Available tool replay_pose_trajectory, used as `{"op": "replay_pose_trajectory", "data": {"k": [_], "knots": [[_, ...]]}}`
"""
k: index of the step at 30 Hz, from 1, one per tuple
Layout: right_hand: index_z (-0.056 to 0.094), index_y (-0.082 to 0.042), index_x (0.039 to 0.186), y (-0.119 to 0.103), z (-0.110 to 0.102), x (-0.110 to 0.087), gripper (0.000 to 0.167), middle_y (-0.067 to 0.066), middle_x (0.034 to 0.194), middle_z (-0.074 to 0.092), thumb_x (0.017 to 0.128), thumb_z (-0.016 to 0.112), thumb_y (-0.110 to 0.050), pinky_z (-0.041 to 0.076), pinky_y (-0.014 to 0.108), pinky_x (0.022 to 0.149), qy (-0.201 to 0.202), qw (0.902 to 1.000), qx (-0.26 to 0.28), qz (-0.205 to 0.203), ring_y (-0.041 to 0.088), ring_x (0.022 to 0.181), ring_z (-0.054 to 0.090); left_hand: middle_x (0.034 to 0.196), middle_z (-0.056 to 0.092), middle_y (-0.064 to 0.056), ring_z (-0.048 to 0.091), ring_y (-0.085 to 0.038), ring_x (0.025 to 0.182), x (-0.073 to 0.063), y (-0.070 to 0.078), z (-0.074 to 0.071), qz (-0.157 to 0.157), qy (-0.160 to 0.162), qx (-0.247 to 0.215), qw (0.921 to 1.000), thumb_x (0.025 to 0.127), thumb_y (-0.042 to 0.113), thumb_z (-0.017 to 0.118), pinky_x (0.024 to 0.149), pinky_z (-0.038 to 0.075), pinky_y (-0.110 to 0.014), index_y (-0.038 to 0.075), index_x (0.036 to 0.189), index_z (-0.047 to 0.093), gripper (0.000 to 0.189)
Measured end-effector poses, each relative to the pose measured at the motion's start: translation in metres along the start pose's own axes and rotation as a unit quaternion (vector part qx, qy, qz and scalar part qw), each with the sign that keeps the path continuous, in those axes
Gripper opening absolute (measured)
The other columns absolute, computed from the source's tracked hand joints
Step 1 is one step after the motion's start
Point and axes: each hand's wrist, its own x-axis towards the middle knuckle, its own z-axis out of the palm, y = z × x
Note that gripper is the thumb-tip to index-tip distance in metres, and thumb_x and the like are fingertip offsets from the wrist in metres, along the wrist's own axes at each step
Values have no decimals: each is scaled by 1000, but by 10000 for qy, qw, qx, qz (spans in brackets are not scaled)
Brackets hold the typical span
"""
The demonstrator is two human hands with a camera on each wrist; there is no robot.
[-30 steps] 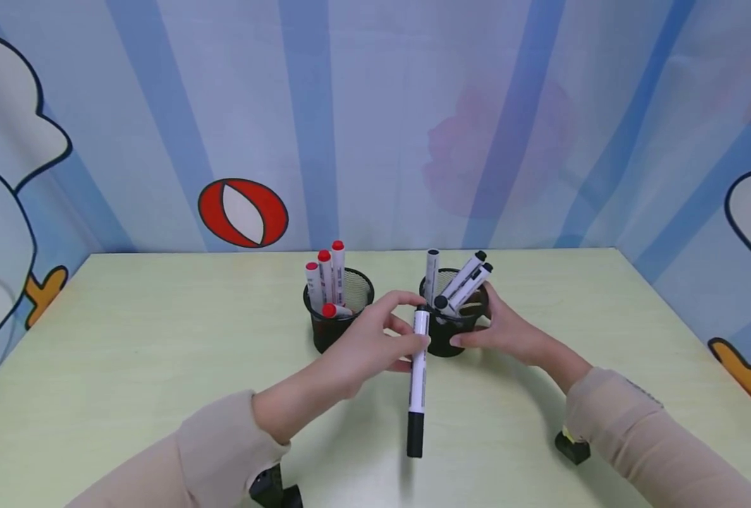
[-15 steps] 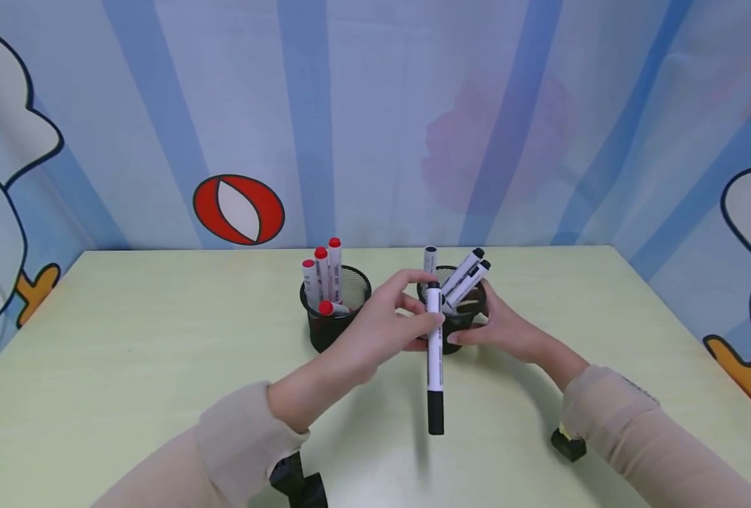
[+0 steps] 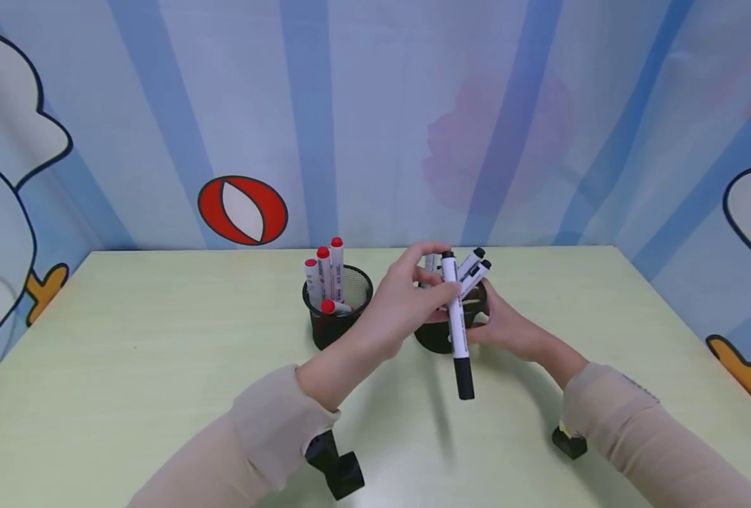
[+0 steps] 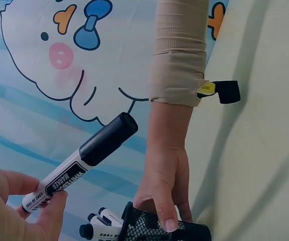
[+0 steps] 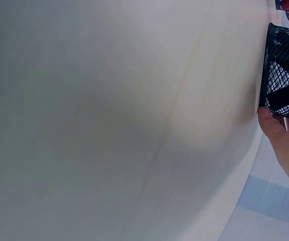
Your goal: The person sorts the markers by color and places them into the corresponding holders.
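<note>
My left hand [image 3: 400, 303] pinches a white whiteboard marker [image 3: 456, 324] with a black cap between thumb and fingers. The marker slants above the right black mesh pen cup [image 3: 435, 340], its capped end pointing down towards me. In the left wrist view the same marker [image 4: 84, 163] stands apart from the cup [image 4: 152, 228]. My right hand [image 3: 511, 330] grips that cup from its right side. In the right wrist view its thumb [image 5: 269, 120] presses the cup [image 5: 287, 70] near the base. Several black-capped markers [image 3: 474, 277] lean inside, partly hidden by my left hand.
Left of my hands stands another black mesh cup [image 3: 332, 330] with several red-capped markers [image 3: 325, 276]. Both cups are near the back of the pale table [image 3: 159, 339]. Behind the table hangs a blue printed backdrop [image 3: 375, 127].
My left hand has moved right and away from me with the marker, from the gap between the cups to over the right cup. My right hand has kept its hold on the cup.
</note>
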Motion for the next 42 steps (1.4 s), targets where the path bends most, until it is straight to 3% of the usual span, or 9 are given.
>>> {"op": "replay_pose_trajectory", "data": {"k": [6,13,17,22,28,42], "knots": [[4,-25,146,-2,1,1,98,14,143,30,80,74,-15,38,51,95,16,9999,-100,-32,33,127,37,95,51,-12,62,-21,79,8,6,4,215,65,-232,9995,88,6,63,72,55,-35,19,128,48,45],[8,-20,146,-4,0,-1,96,12,143,28,78,75,-17,29,58,98,167,9996,-223,-34,33,131,25,94,52,-13,64,-23,78,15,12,6,469,191,-450,9977,90,5,60,74,55,-36,19,129,47,44],[9,-19,146,-2,1,-1,95,14,142,28,78,75,-17,30,54,97,148,9997,-204,-22,33,130,27,94,52,-12,63,-22,77,18,13,7,502,314,-355,9976,90,6,61,74,55,-36,21,128,46,44],[4,-22,147,-4,2,0,100,14,146,22,78,76,-22,27,60,100,177,9995,-253,104,34,134,21,92,51,-12,61,-22,76,23,11,5,495,581,-383,9963,90,5,60,75,55,-36,21,127,47,43],[10,-17,145,-3,3,0,95,16,141,29,76,76,-15,24,58,103,212,9996,-145,91,34,131,25,93,52,-12,61,-22,75,28,12,3,554,851,-305,9944,89,6,61,73,55,-33,22,128,46,45],[8,-15,144,-2,2,0,98,16,143,26,75,78,-16,24,54,104,173,9997,-43,177,33,130,27,89,51,-10,59,-18,67,32,17,6,1124,1162,-135,9868,89,4,60,72,55,-34,21,127,45,44]]}}
